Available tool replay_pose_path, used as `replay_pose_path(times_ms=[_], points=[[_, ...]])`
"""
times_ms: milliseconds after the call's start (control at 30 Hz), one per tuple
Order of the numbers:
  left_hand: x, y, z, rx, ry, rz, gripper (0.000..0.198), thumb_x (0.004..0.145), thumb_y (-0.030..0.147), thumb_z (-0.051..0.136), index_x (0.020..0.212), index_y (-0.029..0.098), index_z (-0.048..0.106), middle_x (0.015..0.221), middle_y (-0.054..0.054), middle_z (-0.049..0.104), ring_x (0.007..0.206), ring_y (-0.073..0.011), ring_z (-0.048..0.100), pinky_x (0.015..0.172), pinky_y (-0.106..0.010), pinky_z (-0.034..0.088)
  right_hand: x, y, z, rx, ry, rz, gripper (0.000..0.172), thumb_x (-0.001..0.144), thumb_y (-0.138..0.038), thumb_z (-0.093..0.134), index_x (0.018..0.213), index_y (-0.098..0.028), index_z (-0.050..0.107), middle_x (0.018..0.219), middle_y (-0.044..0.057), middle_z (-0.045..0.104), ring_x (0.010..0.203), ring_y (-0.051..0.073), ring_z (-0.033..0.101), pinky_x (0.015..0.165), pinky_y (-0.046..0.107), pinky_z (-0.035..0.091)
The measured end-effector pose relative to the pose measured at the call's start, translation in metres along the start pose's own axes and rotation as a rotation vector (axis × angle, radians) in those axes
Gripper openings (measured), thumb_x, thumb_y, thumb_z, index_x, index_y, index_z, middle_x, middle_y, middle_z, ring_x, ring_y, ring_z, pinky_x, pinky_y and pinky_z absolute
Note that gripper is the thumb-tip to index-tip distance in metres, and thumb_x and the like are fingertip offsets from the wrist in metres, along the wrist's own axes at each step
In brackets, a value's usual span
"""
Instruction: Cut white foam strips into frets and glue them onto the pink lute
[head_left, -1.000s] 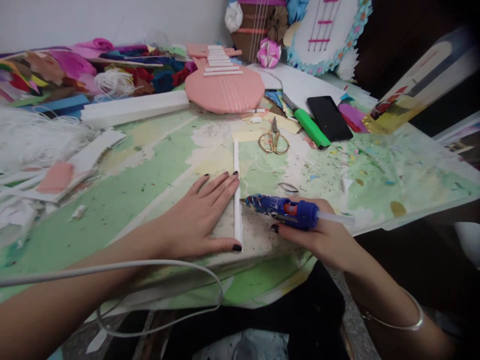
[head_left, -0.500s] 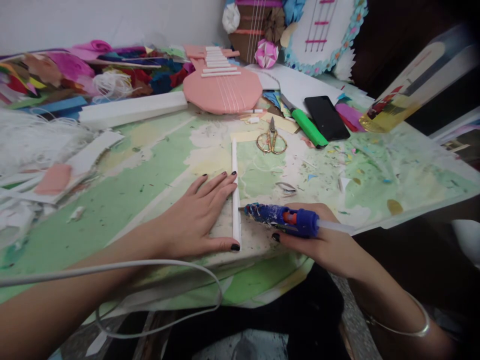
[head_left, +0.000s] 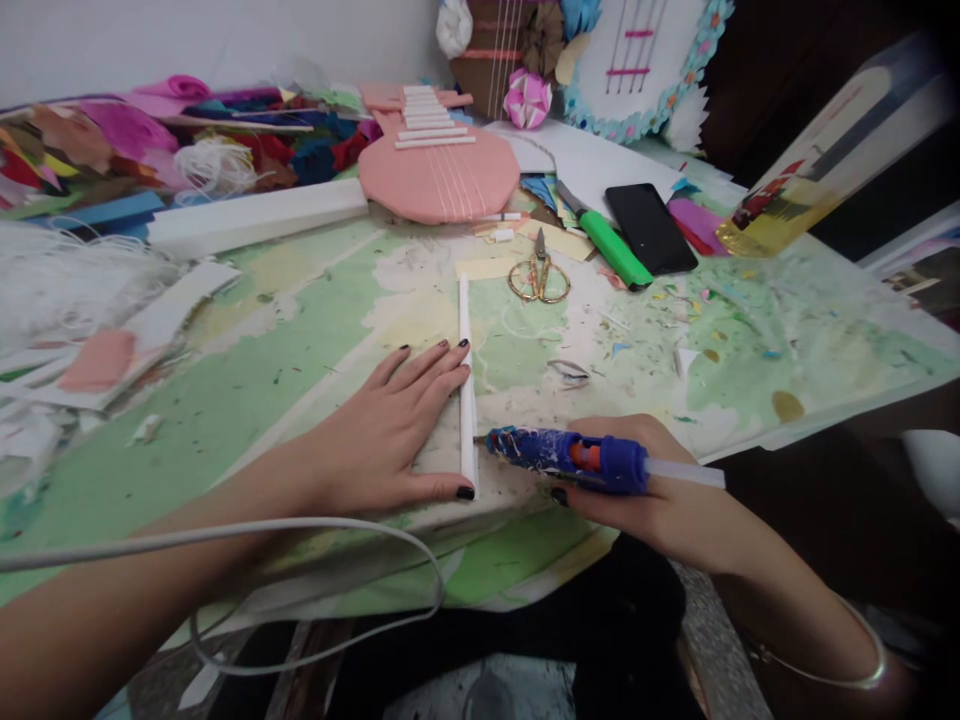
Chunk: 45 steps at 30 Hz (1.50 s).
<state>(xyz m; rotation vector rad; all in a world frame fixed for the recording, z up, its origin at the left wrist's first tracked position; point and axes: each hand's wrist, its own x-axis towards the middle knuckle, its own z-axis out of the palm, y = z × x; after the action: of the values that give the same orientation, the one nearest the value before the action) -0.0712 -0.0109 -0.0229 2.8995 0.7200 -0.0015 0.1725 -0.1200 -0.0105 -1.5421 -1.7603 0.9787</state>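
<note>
Thumb (head_left: 439, 488) spread from fingers (head_left: 431, 372), the left hand (head_left: 379, 430) touches a slim white stick (head_left: 468, 425) while the right hand (head_left: 651, 515) clasps a blue plastic glue gun (head_left: 544, 452), nozzle (head_left: 481, 439) beside the stick.

The glue gun (head_left: 566, 456) is blue with a bit of orange. The paper stick (head_left: 468, 420) is white. The tablecloth (head_left: 300, 325) has green, white and yellow patches.
</note>
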Motion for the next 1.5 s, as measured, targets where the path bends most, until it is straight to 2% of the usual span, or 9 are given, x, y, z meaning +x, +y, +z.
replay_pose_path(times_ms=[100,233,433,667,1000,1267,1367,1500], points=[[0.000,0.000,0.000,0.011,-0.003,0.006,0.090,0.075,0.072,0.041,0.141,0.015,0.018,0.151,-0.017,0.016,0.139,-0.0333,0.010,0.111,-0.051,0.009,0.000,-0.004,-0.002,-0.074,-0.105,-0.018,0.006,0.070,-0.020,0.060,0.066,-0.018,0.057,0.064,0.000,0.058,0.059,0.014,0.050,0.055,0.025,0.035],[0.000,-0.001,0.001,0.033,-0.004,0.010,0.091,0.075,0.072,0.041,0.141,0.014,0.018,0.151,-0.017,0.016,0.139,-0.0330,0.010,0.111,-0.050,0.009,-0.002,-0.008,-0.004,-0.077,-0.177,0.016,0.011,0.071,-0.019,0.058,0.063,-0.018,0.052,0.061,-0.002,0.052,0.056,0.011,0.044,0.053,0.024,0.032],[0.000,-0.001,0.000,0.038,-0.031,0.002,0.091,0.076,0.071,0.040,0.141,0.013,0.018,0.152,-0.016,0.012,0.139,-0.0336,0.007,0.111,-0.051,0.008,-0.005,-0.011,-0.006,-0.081,-0.243,0.040,0.017,0.070,-0.017,0.058,0.061,-0.018,0.044,0.058,-0.004,0.045,0.054,0.009,0.038,0.052,0.023,0.028],[0.001,0.000,-0.001,0.059,-0.043,0.001,0.092,0.076,0.072,0.039,0.142,0.012,0.017,0.152,-0.016,0.011,0.139,-0.0335,0.006,0.111,-0.051,0.007,-0.007,-0.011,-0.008,-0.082,-0.292,0.035,0.015,0.068,-0.015,0.057,0.062,-0.018,0.043,0.059,-0.005,0.045,0.054,0.009,0.038,0.053,0.023,0.028],[-0.001,-0.001,0.000,0.075,-0.034,0.013,0.089,0.078,0.071,0.035,0.143,0.015,0.012,0.153,-0.015,0.010,0.139,-0.0341,0.008,0.111,-0.052,0.009,-0.011,-0.013,-0.008,-0.130,-0.325,0.002,0.013,0.068,-0.016,0.058,0.064,-0.018,0.045,0.063,-0.004,0.049,0.057,0.009,0.041,0.054,0.023,0.029],[-0.001,-0.001,0.002,0.072,-0.020,0.026,0.089,0.078,0.068,0.039,0.142,0.014,0.012,0.152,-0.017,0.009,0.139,-0.0350,0.008,0.110,-0.054,0.008,-0.015,-0.013,-0.010,-0.141,-0.334,-0.018,0.016,0.068,-0.015,0.058,0.063,-0.018,0.044,0.062,-0.005,0.048,0.057,0.009,0.041,0.055,0.023,0.030],[-0.001,-0.001,0.001,0.045,0.005,0.030,0.087,0.078,0.067,0.043,0.142,0.015,0.014,0.151,-0.018,0.012,0.138,-0.0360,0.011,0.110,-0.055,0.011,-0.014,-0.013,-0.009,-0.108,-0.296,-0.009,0.016,0.068,-0.014,0.058,0.062,-0.018,0.043,0.061,-0.004,0.047,0.056,0.009,0.040,0.054,0.023,0.030],[-0.001,0.001,-0.001,0.000,0.044,0.040,0.085,0.077,0.065,0.047,0.139,0.015,0.020,0.146,-0.019,0.023,0.135,-0.0373,0.018,0.109,-0.056,0.014,-0.014,-0.010,-0.008,0.019,-0.182,-0.007,0.016,0.068,-0.013,0.057,0.062,-0.019,0.044,0.060,-0.004,0.046,0.056,0.010,0.041,0.052,0.023,0.033]])
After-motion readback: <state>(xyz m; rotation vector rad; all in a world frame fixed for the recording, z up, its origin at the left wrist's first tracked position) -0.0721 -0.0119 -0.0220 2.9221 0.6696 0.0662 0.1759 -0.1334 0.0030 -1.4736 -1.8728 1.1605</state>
